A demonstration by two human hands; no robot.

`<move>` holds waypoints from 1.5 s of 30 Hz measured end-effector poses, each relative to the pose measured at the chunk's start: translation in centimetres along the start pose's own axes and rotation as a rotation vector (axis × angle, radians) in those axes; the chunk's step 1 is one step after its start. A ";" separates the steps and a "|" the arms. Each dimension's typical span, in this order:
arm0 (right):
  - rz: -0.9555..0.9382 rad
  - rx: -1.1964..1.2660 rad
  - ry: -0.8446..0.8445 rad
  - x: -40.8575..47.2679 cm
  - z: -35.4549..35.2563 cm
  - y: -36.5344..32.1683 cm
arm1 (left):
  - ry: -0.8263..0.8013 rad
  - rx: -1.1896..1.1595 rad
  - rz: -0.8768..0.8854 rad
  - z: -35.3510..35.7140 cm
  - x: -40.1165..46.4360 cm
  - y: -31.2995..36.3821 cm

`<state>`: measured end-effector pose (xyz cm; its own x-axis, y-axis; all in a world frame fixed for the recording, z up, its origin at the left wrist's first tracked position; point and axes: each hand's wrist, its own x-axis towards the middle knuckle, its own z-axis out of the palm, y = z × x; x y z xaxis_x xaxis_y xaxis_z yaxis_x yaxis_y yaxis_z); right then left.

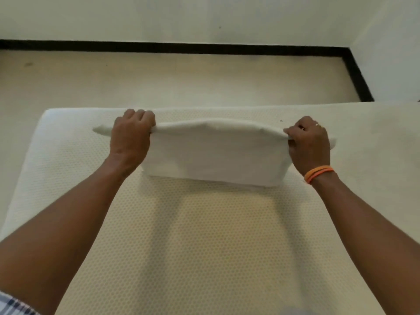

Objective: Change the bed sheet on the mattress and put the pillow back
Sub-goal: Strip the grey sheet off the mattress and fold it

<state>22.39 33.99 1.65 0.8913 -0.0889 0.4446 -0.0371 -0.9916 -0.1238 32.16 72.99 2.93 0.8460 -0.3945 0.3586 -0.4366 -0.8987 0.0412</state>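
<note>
Head view, looking down past two outstretched arms: the left hand (131, 137) and the right hand (310, 146) are both clamped on the top edge of a folded white sheet (213, 153), fingers curled over the cloth, one at each end of the fold. The sheet hangs as a compact rectangle between the two grips, its top edge bowed slightly upward, a short tail poking out past each fist. Its lower edge sits at or just above the mattress (181, 235); whether it touches, I can't quite call.

The mattress is bare, its dimpled cream cover showing across the whole near stretch and out to the left corner, so the old sheet looks to be off already. An orange wristband (318, 174) rides the right wrist, with a ring on that hand. Beyond the bed there's pale floor (159, 80), then a dark skirting strip (181, 48) at the foot of a white wall.

Where does that leave the job? By my reading it's early in the second half: stripping done, fresh sheet in hand but not yet opened out. Spreading, squaring up and tucking all remain, and the pillow is nowhere in view, so that step is yet to come too.
</note>
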 end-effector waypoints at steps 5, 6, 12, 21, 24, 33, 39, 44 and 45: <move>-0.078 0.044 0.040 -7.5 -1.1 -1.0 | -0.006 0.011 0.111 0.8 -8.9 -0.2; -0.092 0.053 0.009 -10.0 -0.7 -1.2 | -0.028 0.009 0.128 1.7 -11.5 0.1; -0.079 0.028 -0.374 -27.4 3.1 -2.1 | -0.363 -0.068 0.222 7.0 -27.5 3.7; 0.144 -0.036 -0.787 -31.3 7.7 -7.1 | -0.735 -0.216 -0.152 10.6 -33.8 4.9; 0.229 0.076 -0.660 -29.6 10.3 -8.7 | -0.619 -0.217 -0.439 11.6 -32.3 3.8; 0.147 0.005 -0.758 -24.9 19.6 -16.6 | -0.497 -0.394 -1.239 16.0 -24.1 1.6; 0.129 -0.021 -0.810 -24.6 19.7 -16.4 | -0.564 -0.592 -1.221 15.6 -22.5 -1.3; 0.213 0.057 -0.956 -22.6 18.2 -17.0 | -0.667 -0.754 -0.997 13.2 -20.4 -0.6; 0.262 0.125 -0.950 -21.9 17.8 -17.1 | -0.658 -0.751 -0.945 12.8 -20.0 0.0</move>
<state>11.54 54.59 -21.81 0.8559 -0.1373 -0.4985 -0.2852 -0.9295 -0.2337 19.20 78.42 -16.20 0.8068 0.0974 -0.5827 0.5000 -0.6380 0.5857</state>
